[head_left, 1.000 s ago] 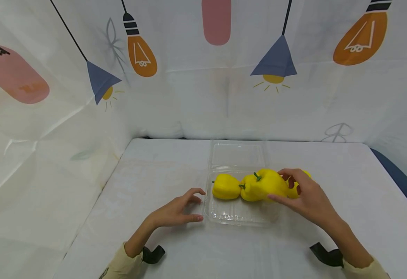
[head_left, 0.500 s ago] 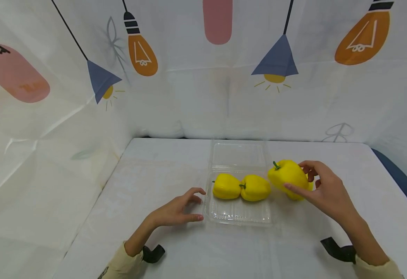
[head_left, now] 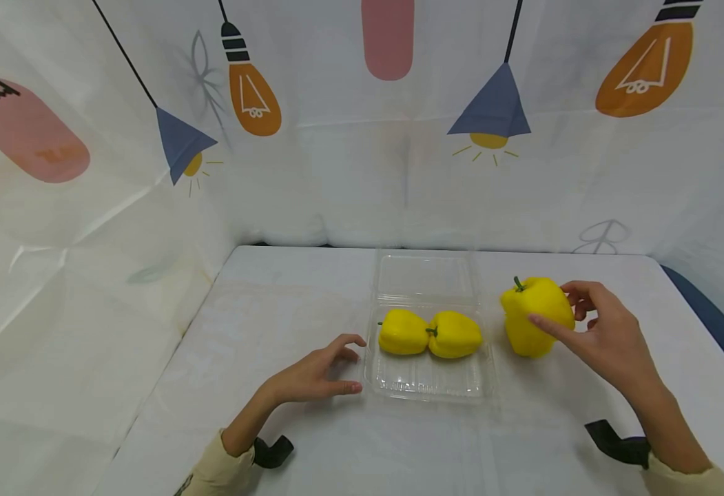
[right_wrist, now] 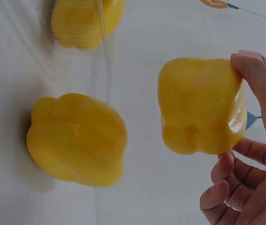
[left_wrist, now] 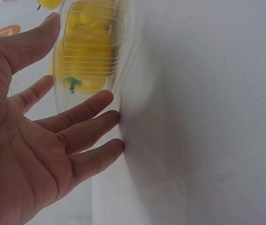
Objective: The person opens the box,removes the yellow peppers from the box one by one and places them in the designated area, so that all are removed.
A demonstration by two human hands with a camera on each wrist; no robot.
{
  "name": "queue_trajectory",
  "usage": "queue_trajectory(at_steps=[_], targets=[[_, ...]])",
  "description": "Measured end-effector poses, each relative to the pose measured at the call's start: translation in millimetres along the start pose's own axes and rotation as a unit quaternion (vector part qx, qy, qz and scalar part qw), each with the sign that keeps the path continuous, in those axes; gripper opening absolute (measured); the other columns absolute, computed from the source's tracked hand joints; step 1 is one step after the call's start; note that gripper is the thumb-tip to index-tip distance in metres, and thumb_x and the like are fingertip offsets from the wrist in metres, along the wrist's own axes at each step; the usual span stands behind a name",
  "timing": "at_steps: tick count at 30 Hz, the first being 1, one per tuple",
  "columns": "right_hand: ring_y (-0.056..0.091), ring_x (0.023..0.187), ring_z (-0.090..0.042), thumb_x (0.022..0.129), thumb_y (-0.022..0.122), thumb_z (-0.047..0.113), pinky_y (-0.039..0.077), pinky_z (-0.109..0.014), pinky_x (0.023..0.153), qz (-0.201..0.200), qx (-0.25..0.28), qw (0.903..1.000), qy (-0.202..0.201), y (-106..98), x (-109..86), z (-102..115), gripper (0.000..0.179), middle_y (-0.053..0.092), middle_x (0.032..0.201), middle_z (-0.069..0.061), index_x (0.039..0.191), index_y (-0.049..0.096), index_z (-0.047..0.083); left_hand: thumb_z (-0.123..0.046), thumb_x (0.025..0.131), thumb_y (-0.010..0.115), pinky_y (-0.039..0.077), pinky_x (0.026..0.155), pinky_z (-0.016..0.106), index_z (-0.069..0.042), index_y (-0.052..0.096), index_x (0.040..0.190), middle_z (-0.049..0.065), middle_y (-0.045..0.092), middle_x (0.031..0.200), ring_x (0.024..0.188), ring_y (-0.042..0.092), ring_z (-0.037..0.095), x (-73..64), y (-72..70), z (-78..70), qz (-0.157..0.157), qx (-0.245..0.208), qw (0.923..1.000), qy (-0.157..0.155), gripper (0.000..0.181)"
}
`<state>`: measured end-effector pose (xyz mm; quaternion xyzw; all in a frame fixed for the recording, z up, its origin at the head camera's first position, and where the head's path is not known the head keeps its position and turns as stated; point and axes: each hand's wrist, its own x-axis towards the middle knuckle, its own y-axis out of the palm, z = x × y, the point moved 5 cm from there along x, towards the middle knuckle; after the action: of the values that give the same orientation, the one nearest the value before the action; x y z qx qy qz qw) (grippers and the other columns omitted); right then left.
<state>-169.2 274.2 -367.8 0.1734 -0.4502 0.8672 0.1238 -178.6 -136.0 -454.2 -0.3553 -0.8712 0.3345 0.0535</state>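
Note:
My right hand (head_left: pixel 612 337) pinches a yellow bell pepper (head_left: pixel 541 300) between thumb and fingers, its green stem pointing up and left. In the right wrist view this held pepper (right_wrist: pixel 201 108) is off the table, apart from another yellow bell pepper (right_wrist: pixel 79 138) resting on the surface. From the head, the held one largely covers that other pepper (head_left: pixel 525 342). Two more yellow peppers, a left one (head_left: pixel 402 332) and a right one (head_left: pixel 454 335), lie side by side in a clear plastic container (head_left: pixel 426 386). My left hand (head_left: pixel 318 374), fingers spread and loosely bent, is beside the container's left edge, holding nothing.
The container's clear lid (head_left: pixel 425 274) lies folded back toward the far table edge. A white table (head_left: pixel 287 296) carries everything. Behind it hangs a white sheet (head_left: pixel 349 179) printed with lamps and bulbs. Each wrist wears a black strap piece, such as the right one (head_left: pixel 618 444).
My right hand has moved right with the held pepper, from over the container's right side to above the pepper on the table. The left hand has stayed in place.

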Motion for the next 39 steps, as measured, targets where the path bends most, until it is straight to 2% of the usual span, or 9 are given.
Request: queue_trajectory(at_steps=[3,9,16,20,33,39], targets=[[0.035,0.079,-0.01,0.071,0.083,0.036,0.032,-0.017,0.063,-0.006,-0.003,0.9999,0.011,-4.1,0.6,-4.6,0.064,0.05,0.094,-0.008,0.117,0.052,0.004,-0.047,0.082,0.069,0.035,0.103,0.049,-0.034,0.028,0.137,0.002,0.057,0.127,0.123,0.048,0.019,-0.1,0.1,0.1,0.0,0.0,1.0,-0.001,0.07],[0.035,0.08,-0.016,0.075,0.079,0.039,0.03,-0.016,0.061,-0.009,-0.018,0.999,0.039,-10.6,1.3,-13.1,0.064,0.05,0.095,-0.011,0.118,0.05,0.001,-0.047,0.082,0.069,0.035,0.103,0.049,-0.031,0.028,0.138,0.002,0.057,0.127,0.123,0.048,0.019,-0.3,0.1,-0.2,0.0,-0.002,1.0,0.001,0.071],[0.039,0.083,-0.023,0.076,0.078,0.037,0.03,-0.015,0.059,-0.017,-0.017,0.9983,0.054,-15.8,1.3,-24.7,0.063,0.05,0.097,-0.014,0.118,0.049,-0.001,-0.047,0.082,0.069,0.034,0.104,0.05,-0.034,0.028,0.137,0.001,0.056,0.127,0.123,0.047,0.019,-0.3,0.3,1.5,0.001,-0.003,1.0,-0.006,0.07],[0.041,0.085,-0.029,0.078,0.075,0.04,0.029,-0.015,0.056,-0.012,-0.016,0.9967,0.079,-17.8,2.1,-32.5,0.066,0.05,0.101,-0.018,0.121,0.047,-0.002,-0.047,0.083,0.068,0.034,0.103,0.05,-0.033,0.028,0.138,0.001,0.056,0.127,0.123,0.047,0.018,-0.3,0.5,1.9,0.001,-0.004,1.0,-0.005,0.07],[0.04,0.085,-0.029,0.082,0.069,0.048,0.032,-0.019,0.051,0.008,-0.039,0.9891,0.142,-21.5,2.5,-51.7,0.076,0.049,0.106,-0.023,0.127,0.042,-0.006,-0.048,0.082,0.069,0.034,0.104,0.049,-0.035,0.028,0.137,0.001,0.056,0.127,0.123,0.047,0.017,-0.4,0.2,1.3,0.0,0.0,1.0,-0.006,0.07],[0.042,0.085,-0.033,0.082,0.065,0.053,0.034,-0.026,0.053,0.025,-0.056,0.9844,0.165,-20.6,1.2,-59.2,0.08,0.048,0.11,-0.026,0.128,0.039,-0.008,-0.048,0.082,0.068,0.034,0.103,0.049,-0.036,0.027,0.137,0.0,0.056,0.127,0.123,0.047,0.017,0.0,0.4,2.6,-0.001,0.0,1.0,-0.007,0.069]])
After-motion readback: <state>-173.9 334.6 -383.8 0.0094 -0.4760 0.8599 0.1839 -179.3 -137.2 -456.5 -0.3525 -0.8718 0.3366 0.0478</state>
